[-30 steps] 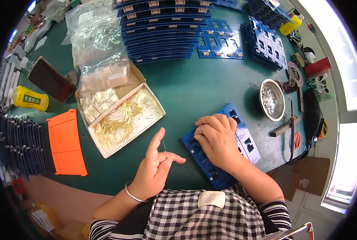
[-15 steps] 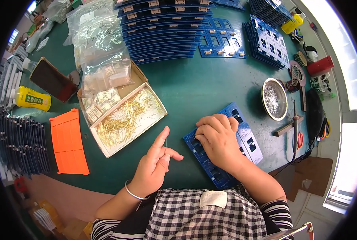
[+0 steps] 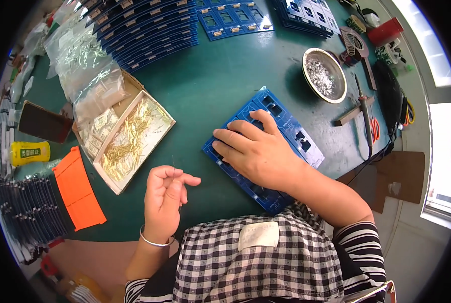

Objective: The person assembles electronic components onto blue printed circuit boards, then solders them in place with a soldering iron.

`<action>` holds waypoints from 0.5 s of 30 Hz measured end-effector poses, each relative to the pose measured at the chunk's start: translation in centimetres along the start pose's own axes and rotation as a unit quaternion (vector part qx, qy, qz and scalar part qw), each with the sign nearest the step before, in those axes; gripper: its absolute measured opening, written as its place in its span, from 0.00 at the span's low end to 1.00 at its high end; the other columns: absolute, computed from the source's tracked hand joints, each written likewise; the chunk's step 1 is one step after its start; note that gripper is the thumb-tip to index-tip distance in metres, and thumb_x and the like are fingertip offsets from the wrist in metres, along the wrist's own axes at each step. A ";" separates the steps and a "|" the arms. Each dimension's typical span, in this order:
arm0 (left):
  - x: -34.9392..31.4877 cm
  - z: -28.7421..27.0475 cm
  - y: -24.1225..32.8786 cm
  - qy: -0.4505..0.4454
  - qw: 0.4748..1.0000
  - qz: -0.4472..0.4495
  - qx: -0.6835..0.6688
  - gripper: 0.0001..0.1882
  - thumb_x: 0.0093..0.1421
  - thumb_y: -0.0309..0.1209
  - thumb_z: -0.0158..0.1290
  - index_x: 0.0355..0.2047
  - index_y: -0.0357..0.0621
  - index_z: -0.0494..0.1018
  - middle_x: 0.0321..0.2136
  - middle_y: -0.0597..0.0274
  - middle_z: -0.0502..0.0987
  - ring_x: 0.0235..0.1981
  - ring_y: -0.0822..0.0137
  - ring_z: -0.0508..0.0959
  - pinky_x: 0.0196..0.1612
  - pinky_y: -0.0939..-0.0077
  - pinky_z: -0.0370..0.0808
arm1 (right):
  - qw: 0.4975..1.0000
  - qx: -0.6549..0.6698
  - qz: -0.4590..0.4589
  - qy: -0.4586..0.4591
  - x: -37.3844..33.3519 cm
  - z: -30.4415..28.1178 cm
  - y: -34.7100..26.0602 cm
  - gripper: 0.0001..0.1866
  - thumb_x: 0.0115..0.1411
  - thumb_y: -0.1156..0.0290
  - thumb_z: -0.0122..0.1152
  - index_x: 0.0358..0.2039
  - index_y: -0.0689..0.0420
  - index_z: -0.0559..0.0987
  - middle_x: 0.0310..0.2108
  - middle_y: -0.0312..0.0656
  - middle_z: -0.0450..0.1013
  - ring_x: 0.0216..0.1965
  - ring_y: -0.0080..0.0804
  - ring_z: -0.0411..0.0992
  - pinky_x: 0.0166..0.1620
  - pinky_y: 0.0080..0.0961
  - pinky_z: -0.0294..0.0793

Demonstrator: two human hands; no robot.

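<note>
My left hand (image 3: 166, 199) is raised over the table between the parts box and the board. Its thumb and fingers pinch a thin metal pin (image 3: 173, 163) that stands nearly upright. My right hand (image 3: 260, 154) rests on a blue circuit board (image 3: 302, 140) with rectangular cut-outs, its fingers spread across the surface. Part of the board's left side is covered by that hand, and whatever lies under the fingertips is hidden. To the left, a shallow cardboard box (image 3: 161, 126) holds many loose gold-coloured pins (image 3: 127, 144) in one section and small white packets in the other.
Stacked blue boards (image 3: 149, 35) rise at the back. A metal bowl (image 3: 344, 83) of silvery bits stands at the right, near a soldering iron (image 3: 364, 108). An orange plastic tray (image 3: 79, 189), a yellow bottle (image 3: 30, 153) and a dark phone-like slab (image 3: 44, 122) sit left.
The view has shifted, so the bench items appear farther left and higher. My right hand's fingers have spread out over the board. My left hand's fingers have curled in more around the pin.
</note>
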State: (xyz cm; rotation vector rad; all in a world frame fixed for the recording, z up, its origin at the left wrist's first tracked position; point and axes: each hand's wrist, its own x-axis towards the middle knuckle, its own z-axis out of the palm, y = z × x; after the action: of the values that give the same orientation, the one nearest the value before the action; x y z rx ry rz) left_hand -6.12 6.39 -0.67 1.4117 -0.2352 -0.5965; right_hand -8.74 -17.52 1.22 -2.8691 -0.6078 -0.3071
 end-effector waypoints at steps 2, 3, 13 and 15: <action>-0.1 0.5 0.1 0.019 0.999 0.007 -0.028 0.05 0.67 0.27 0.44 0.41 0.40 0.65 0.35 0.57 0.78 0.25 0.80 0.67 0.29 0.88 0.66 | 1.000 -0.015 -0.022 0.000 -0.3 -0.1 0.2 0.18 0.49 0.66 0.63 0.43 0.51 0.79 0.49 0.33 0.71 0.48 0.28 0.68 0.56 0.41 0.58; -0.1 1.0 0.5 0.037 0.999 0.028 -0.018 0.05 0.66 0.26 0.45 0.40 0.38 0.67 0.33 0.58 0.76 0.26 0.79 0.69 0.31 0.87 0.67 | 1.000 -0.005 -0.002 -0.021 -0.4 -0.8 0.2 0.21 0.50 0.62 0.66 0.45 0.52 0.78 0.50 0.35 0.72 0.49 0.30 0.68 0.55 0.39 0.58; -0.7 7.1 2.8 -0.162 0.978 -0.073 0.110 0.06 0.55 0.26 0.59 0.33 0.39 0.76 0.26 0.56 0.78 0.25 0.67 0.78 0.29 0.77 0.73 | 0.960 0.270 0.017 0.078 -5.9 -3.7 -1.3 0.11 0.45 0.66 0.71 0.27 0.54 0.77 0.25 0.34 0.72 0.27 0.32 0.71 0.37 0.29 0.65; -0.7 7.6 2.2 -0.128 0.978 -0.046 0.158 0.07 0.54 0.27 0.60 0.32 0.39 0.76 0.24 0.57 0.78 0.24 0.67 0.79 0.29 0.77 0.74 | 0.968 0.231 0.017 0.093 -7.5 -2.9 -0.5 0.12 0.45 0.64 0.70 0.25 0.53 0.75 0.21 0.33 0.67 0.25 0.32 0.67 0.34 0.29 0.64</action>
State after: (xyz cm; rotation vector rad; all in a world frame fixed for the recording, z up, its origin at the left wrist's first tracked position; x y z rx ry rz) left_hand -9.92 0.32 2.81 1.6577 -0.4890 -0.8457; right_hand -16.17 -20.57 2.31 -2.3686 -0.5139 -0.3688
